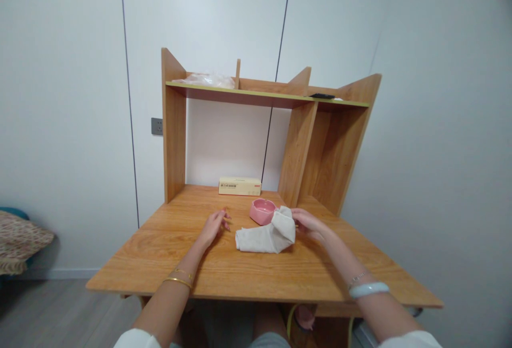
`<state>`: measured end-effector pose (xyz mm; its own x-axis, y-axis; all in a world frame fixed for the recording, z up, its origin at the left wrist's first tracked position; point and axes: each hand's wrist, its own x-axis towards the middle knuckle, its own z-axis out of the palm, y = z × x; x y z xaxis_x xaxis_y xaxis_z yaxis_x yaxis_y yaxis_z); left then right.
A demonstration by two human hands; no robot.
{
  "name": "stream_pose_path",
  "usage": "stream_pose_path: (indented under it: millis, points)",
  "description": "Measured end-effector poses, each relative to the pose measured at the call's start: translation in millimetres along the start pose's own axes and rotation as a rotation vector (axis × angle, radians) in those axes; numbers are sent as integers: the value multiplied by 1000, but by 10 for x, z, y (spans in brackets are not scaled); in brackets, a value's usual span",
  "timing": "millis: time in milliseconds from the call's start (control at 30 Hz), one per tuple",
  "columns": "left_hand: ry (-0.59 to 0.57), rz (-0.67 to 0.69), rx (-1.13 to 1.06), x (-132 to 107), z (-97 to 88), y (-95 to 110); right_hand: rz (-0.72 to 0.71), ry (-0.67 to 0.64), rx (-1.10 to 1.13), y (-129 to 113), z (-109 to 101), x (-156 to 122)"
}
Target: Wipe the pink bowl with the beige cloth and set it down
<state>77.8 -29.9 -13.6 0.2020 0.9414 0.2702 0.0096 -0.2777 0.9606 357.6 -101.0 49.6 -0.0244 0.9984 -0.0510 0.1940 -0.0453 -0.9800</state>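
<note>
A folded off-white cloth [262,239] lies on the desk, its right end raised and bunched. My right hand [310,224] is closed at that raised end, its fingertips partly hidden behind the fabric. Just behind the cloth sits a pink bowl [258,215], partly covered by the raised end. To the left of the cloth, my left hand [215,226] hovers close to the desktop with fingers loosely bent and apart, holding nothing.
A cream box [240,186] stands at the back of the wooden desk [160,260]. Upright panels and a shelf [256,97] rise behind it. On the shelf are a clear plastic bag [210,80] and a flat black object [322,96].
</note>
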Motion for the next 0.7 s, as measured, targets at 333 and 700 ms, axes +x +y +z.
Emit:
stream_pose_path:
  millis: [333, 700]
  points:
    - [-47, 22, 118, -21, 1, -20, 152, 94, 103, 581, -571, -406]
    - [-124, 120, 380, -72, 70, 27, 243, 411, -521, 407, -696, -656]
